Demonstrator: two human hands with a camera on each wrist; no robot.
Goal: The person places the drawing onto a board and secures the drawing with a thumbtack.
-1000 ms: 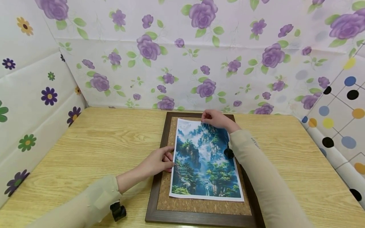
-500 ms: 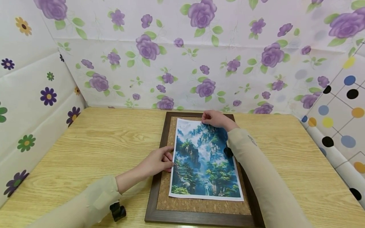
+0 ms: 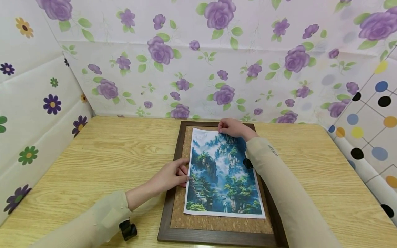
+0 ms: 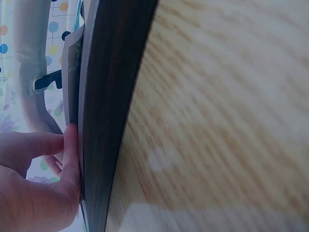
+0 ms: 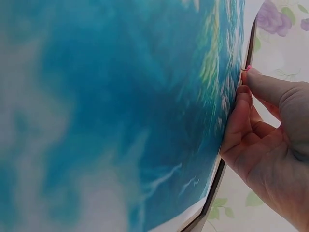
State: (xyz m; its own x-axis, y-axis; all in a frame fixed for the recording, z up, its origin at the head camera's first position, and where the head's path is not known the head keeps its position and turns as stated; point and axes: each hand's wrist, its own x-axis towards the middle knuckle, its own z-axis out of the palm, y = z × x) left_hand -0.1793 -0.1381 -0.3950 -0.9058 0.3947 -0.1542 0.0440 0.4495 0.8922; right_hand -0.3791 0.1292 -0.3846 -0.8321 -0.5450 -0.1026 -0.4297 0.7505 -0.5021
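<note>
A landscape print (image 3: pixel 223 172) with a white border lies over a cork board (image 3: pixel 223 224) framed in dark wood. At the print's left edge is my left hand (image 3: pixel 172 175); its thumb and a bent finger meet on the paper there, as the left wrist view shows. That edge stands slightly raised beside the frame (image 4: pixel 113 63). My right hand (image 3: pixel 232 127) is at the print's top edge. Between its thumb and finger it pinches a small pink-headed push pin (image 5: pixel 249 67), the metal point towards the paper. In the head view the fingers hide the pin.
The board rests on a light wood-grain table (image 3: pixel 130 148), its far end close to a wall cover (image 3: pixel 198 62) with purple roses. Patterned sheets close off the left and right sides. A black camera mount (image 3: pixel 128 230) hangs at the left sleeve.
My right forearm has shifted slightly leftward and away, while its fingers stay at the top edge. My left hand, the print and the board hold their places.
</note>
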